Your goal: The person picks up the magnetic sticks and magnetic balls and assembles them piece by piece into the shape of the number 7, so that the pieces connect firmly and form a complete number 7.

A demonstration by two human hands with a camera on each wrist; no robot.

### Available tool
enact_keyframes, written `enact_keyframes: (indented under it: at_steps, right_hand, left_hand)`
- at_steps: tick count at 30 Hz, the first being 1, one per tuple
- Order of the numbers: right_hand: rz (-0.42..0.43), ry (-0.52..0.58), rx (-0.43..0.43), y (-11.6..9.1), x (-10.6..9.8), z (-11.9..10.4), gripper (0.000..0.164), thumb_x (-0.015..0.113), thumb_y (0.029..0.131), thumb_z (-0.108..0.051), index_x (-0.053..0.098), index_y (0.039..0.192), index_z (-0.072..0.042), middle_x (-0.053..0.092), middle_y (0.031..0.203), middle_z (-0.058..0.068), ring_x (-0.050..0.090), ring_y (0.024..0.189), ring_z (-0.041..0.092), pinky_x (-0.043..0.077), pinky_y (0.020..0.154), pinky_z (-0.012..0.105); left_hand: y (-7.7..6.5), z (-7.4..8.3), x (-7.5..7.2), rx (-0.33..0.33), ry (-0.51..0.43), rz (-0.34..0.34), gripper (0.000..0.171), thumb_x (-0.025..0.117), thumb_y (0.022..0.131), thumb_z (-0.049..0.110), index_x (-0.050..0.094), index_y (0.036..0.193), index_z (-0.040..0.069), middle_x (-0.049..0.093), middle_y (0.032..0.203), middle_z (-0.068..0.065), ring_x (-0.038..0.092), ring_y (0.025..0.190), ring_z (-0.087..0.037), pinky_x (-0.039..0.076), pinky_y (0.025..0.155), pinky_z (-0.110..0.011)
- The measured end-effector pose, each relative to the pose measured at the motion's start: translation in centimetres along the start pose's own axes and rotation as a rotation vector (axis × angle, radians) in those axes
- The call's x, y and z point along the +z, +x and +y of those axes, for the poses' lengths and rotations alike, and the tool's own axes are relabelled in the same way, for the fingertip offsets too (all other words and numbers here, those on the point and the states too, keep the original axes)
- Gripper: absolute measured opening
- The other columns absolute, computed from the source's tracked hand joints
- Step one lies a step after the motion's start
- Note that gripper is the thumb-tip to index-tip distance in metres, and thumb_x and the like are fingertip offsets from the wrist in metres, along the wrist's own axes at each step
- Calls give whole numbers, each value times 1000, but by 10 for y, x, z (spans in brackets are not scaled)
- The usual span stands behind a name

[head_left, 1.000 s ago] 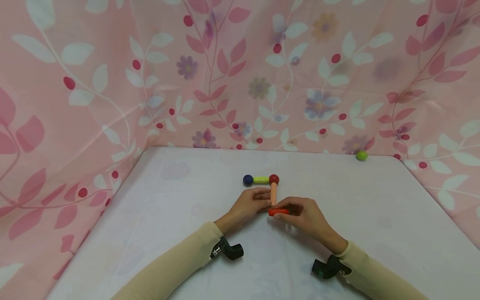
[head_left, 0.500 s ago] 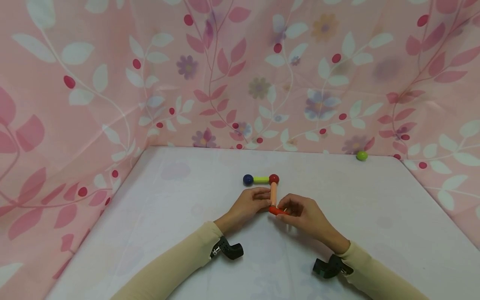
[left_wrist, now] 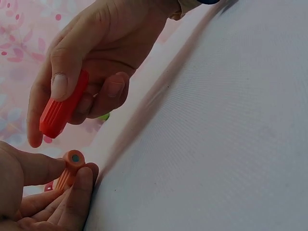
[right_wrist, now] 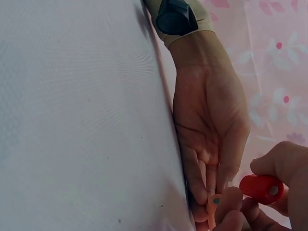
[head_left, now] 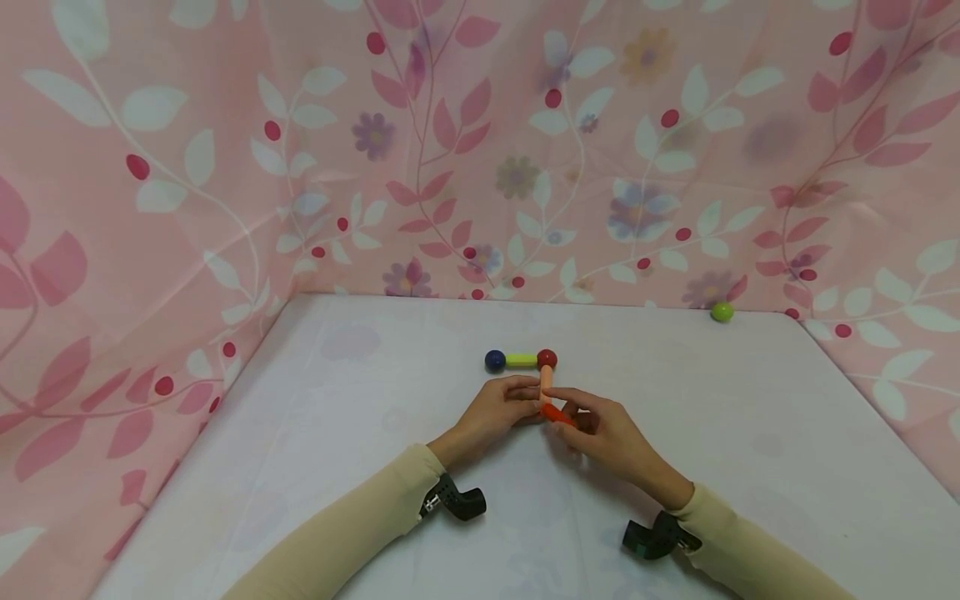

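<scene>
In the head view, my left hand point(head_left: 491, 415) pinches the near end of an orange magnetic rod point(head_left: 547, 381). This rod's far end meets a red ball point(head_left: 547, 358). A yellow-green rod point(head_left: 521, 361) runs leftward from that ball to a dark blue ball point(head_left: 495, 361). My right hand point(head_left: 611, 433) holds a red magnetic rod point(left_wrist: 60, 113) between thumb and fingers. In the left wrist view, the red rod is tilted and held apart from the orange rod's end point(left_wrist: 74, 158), where a round grey magnet shows. The right wrist view shows a pale magnet in the red rod's end point(right_wrist: 274, 190).
A green ball point(head_left: 722, 312) lies at the far right edge of the white-covered table point(head_left: 360, 350). Behind the table hangs a pink floral cloth point(head_left: 450, 150). Each wrist carries a black camera point(head_left: 465, 503).
The red rod has turned from nearly sideways to slanted, its left end swinging away from me. My right index finger has stretched out toward the orange rod. The left hand stays put.
</scene>
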State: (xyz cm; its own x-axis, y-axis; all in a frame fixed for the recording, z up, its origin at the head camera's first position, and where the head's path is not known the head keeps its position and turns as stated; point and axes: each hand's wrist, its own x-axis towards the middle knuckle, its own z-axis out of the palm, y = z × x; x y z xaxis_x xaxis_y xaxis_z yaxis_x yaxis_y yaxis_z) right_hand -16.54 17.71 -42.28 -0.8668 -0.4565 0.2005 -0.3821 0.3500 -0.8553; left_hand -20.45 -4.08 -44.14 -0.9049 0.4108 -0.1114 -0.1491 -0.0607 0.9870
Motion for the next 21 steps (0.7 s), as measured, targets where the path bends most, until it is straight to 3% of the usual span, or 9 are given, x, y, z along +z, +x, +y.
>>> enact_keyframes:
  at_steps: [5,11,21]
  right_hand:
    - [-3,-3,-17,1,0,-1,36,77,95,-5,66,129,-3,66,93,8,67,68,22,58,62,29]
    - [-16,13,20,1,-1,-2,50,90,84,-19,66,126,-8,63,86,6,69,70,22,56,65,27]
    - [-57,34,53,-1,-3,-3,56,93,80,-16,63,126,-3,63,90,10,72,75,22,60,66,30]
  left_hand:
    - [0,1,1,-7,-7,8,41,66,100,-2,58,140,-5,69,124,-14,70,107,-24,57,92,-34]
    - [-1,2,1,-1,-16,7,40,66,101,-1,59,140,-4,69,125,-13,70,108,-24,57,92,-34]
    - [0,1,1,2,-10,12,41,66,100,-1,59,141,-3,69,126,-13,70,108,-23,57,92,-34]
